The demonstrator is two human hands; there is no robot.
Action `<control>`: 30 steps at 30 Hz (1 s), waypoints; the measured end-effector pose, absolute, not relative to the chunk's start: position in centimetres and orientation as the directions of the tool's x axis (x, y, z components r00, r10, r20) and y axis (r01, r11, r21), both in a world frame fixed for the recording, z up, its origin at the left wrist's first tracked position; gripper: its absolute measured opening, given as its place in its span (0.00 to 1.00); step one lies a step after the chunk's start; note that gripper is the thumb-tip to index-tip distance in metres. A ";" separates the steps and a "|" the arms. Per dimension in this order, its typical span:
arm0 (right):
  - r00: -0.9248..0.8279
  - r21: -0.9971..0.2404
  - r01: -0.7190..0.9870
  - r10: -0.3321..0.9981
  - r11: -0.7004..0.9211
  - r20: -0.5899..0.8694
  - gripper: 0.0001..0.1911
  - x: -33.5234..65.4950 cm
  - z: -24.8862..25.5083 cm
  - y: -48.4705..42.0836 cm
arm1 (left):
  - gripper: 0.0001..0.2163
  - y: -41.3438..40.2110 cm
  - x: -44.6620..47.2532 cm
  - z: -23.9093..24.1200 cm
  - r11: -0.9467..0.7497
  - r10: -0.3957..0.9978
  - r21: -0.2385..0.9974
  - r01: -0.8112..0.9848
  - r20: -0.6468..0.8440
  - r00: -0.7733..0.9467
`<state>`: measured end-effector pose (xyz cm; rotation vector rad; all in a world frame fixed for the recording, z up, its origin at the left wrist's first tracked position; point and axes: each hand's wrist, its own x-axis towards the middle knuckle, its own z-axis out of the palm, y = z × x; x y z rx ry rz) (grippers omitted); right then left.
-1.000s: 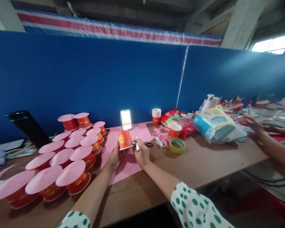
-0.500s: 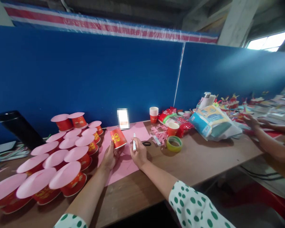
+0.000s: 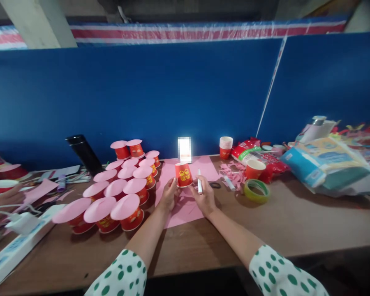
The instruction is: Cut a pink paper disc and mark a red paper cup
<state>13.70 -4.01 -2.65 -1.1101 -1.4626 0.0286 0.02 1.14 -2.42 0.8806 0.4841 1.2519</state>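
Note:
Between my hands is a red paper cup with yellow lettering, upside down with its rim low. My left hand grips its lower left side. My right hand has a white pen in its fingers, the pen pointing up, and its fingertips are at the cup's right lower edge. Beneath both hands lies a sheet of pink paper. To the left stand several upturned red cups, each topped with a pink paper disc.
On the right are a tape roll, pink paper scraps, a single cup, a cup stack and a plastic-wrapped pack. A black bottle and a power strip are at left, near another person's hand.
The view has swung left, bringing in the power strip and another person's hand. The cup has turned from tilted to nearly upright, and my right hand has come against it.

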 end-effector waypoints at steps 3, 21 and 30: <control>0.217 -0.615 0.581 0.627 0.533 0.748 0.14 13.8 -2.7 -4.0 | 0.15 1.1 -0.1 -2.4 0.101 0.957 0.768 -0.632 0.098 0.272; 0.225 -0.563 0.645 0.575 0.517 0.786 0.11 13.8 -2.3 -4.1 | 0.13 0.8 -0.2 -2.4 0.109 0.942 0.777 -0.620 0.119 0.314; 0.224 -0.586 0.624 0.600 0.517 0.768 0.13 13.8 -2.3 -4.1 | 0.14 0.8 -0.3 -2.3 0.124 0.931 0.780 -0.613 0.123 0.344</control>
